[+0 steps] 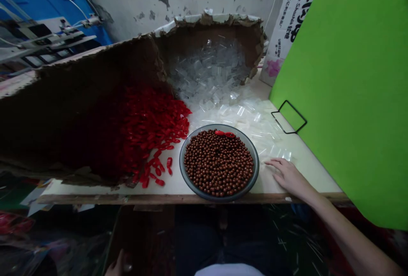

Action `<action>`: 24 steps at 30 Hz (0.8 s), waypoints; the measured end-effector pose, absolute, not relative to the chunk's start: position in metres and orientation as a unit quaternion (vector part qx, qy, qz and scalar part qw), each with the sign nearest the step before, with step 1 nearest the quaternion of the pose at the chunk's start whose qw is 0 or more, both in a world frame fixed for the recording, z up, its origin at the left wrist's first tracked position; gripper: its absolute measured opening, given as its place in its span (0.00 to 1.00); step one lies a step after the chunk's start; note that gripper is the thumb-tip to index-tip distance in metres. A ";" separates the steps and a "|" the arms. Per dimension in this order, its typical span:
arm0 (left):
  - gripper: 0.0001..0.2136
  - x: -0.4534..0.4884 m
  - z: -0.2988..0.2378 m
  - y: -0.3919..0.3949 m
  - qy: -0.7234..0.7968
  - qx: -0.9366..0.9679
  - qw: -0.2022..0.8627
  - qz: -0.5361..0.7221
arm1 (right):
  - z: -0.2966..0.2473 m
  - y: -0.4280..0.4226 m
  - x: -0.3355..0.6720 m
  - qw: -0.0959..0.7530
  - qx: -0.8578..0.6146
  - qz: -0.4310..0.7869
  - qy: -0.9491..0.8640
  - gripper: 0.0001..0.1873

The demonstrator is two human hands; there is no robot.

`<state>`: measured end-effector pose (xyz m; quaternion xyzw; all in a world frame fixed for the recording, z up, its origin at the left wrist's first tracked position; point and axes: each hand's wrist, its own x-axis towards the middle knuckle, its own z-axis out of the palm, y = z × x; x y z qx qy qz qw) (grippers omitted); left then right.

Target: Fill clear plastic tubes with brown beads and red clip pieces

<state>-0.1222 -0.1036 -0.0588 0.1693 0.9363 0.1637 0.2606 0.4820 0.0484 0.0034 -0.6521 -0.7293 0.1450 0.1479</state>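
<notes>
My right hand (287,175) rests near the table's front edge, its fingers stretched toward the bowl and nothing visible in them. Just beyond its fingertips lie clear plastic pieces (277,150). To its left stands a grey bowl (182,173) full of small round brown beads (219,165). Two red plastic pieces (225,133) lie on the beads at the far rim. At the bottom edge, below table level, only part of my left hand (115,266) shows; its grip is hidden. A small shiny spot is beside it, too dim to make out.
A torn cardboard box (156,53) spills red plastic pieces (153,119) at left and clear pieces (213,72) at the back. A green panel (344,85) with a black wire loop (301,124) bounds the right. A machine (47,38) stands back left.
</notes>
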 end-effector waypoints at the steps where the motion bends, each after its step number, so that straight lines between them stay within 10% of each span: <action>1: 0.14 -0.121 -0.062 -0.101 0.935 0.183 0.257 0.161 | 0.000 0.050 0.482 0.138 -0.646 0.143 -0.737 0.25; 6: 0.28 -0.091 -0.041 -0.061 0.888 0.272 0.215 0.302 | -0.019 0.058 0.488 0.109 -0.630 0.125 -0.758 0.27; 12: 0.19 0.003 0.038 0.004 0.734 0.400 0.176 0.520 | 0.002 0.070 0.500 0.147 -0.644 0.100 -0.744 0.19; 18: 0.12 0.104 0.076 0.053 0.584 0.582 0.186 0.534 | 0.082 0.082 0.446 0.347 -0.679 0.152 -0.629 0.22; 24: 0.14 0.144 0.070 0.078 0.562 0.633 0.209 0.489 | 0.103 0.126 0.380 0.293 -0.503 0.216 -0.784 0.15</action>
